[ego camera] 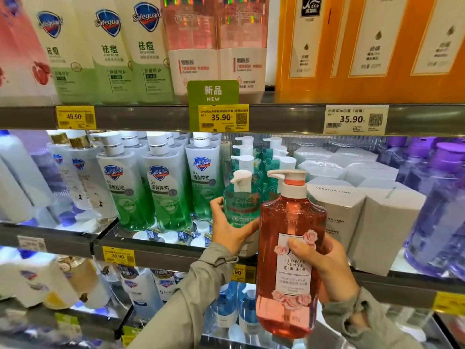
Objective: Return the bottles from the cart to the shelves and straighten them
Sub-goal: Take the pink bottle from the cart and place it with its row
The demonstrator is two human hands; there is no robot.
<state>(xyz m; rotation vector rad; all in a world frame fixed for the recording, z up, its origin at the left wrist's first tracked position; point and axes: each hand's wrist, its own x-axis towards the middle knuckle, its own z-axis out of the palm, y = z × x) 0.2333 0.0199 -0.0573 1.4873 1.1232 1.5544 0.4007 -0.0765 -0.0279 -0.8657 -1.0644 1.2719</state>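
Note:
My right hand grips a tall pink pump bottle with a rose label, held upright in front of the middle shelf. My left hand is wrapped round the lower part of a teal pump bottle that stands at the front of a row of the same bottles on the middle shelf. The pink bottle hides the teal row's right side. The cart is out of view.
Green-and-white Safeguard bottles stand left of the teal row, white boxes and purple bottles to its right. The top shelf holds white, pink and orange bottles. More bottles fill the lower shelf.

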